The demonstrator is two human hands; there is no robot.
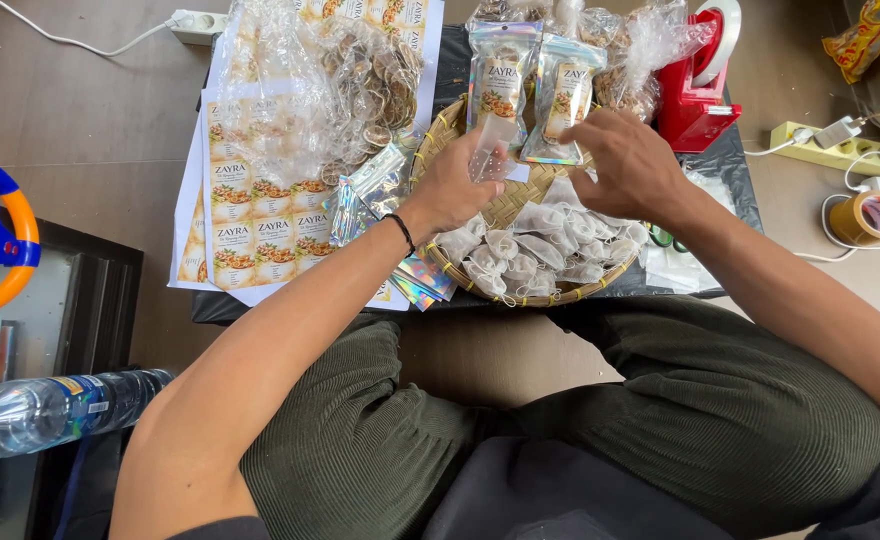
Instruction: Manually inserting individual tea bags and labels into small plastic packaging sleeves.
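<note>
Your knees sat below the tabletop, where your left hand pinched a small clear pouch and your right hand, fingers curled, held nothing I could make out; two filled pouches stood finished, while many tea bags still waited in the basket.

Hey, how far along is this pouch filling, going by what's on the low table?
Two labelled pouches already stand at the basket's far edge. The left hand holds a small clear bag, with the right hand beside it. Many white sachets remain in the basket, and empty shiny pouches and label sheets lie alongside.
</note>
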